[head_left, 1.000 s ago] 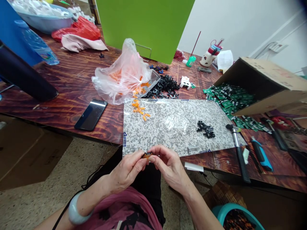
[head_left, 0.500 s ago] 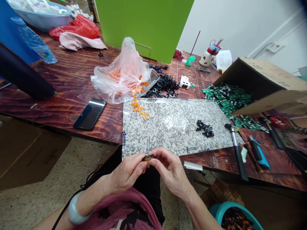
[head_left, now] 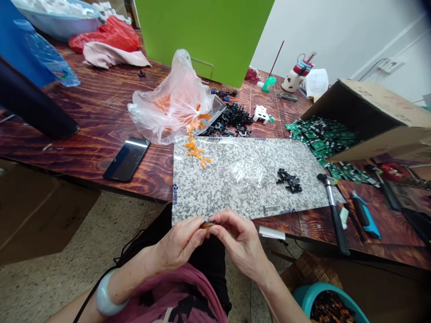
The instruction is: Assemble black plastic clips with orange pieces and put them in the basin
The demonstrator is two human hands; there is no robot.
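Left grip point(head_left: 178, 246), right grip point(head_left: 237, 242) pinch orange part point(head_left: 208, 225)

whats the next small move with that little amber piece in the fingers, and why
Probably set the small amber part down on the speckled sheet beside the orange pieces: the left hand and right hand pinch it just above the sheet's near edge, and those pieces look similar in colour.

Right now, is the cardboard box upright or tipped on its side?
Tipped on its side: the open mouth of the cardboard box faces sideways, with green pieces spilling out.
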